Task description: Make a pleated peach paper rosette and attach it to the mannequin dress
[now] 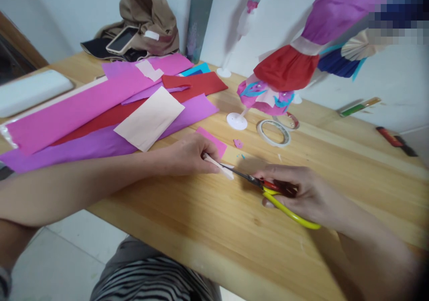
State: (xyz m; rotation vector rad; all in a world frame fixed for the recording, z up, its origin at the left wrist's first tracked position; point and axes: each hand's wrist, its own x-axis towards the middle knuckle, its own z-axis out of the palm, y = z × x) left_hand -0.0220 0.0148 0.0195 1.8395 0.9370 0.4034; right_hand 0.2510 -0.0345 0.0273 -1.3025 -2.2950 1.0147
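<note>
Between the thumb and fingers of my left hand (pixel 192 153) is a small folded piece of pale paper (pixel 227 171), its end poking out to the right. My right hand (pixel 298 191) grips a pair of scissors (pixel 284 209) with yellow and red handles. The dark blades point left and meet the pale paper; whether they are cutting through it I cannot tell. Just behind my left hand lies a pink paper piece (pixel 214 142), with a small pink flower cutout (pixel 237 144) to its right.
Long pink (pixel 83 109), red and purple paper sheets cover the table's left side, a cream rectangle (pixel 149 119) on top. A tape roll (pixel 274 133) lies near a doll stand (pixel 237 121) with a paper dress (pixel 288 66). Behind are a bottle (pixel 200 22), phone (pixel 123 39) and brown cloth (pixel 147 10).
</note>
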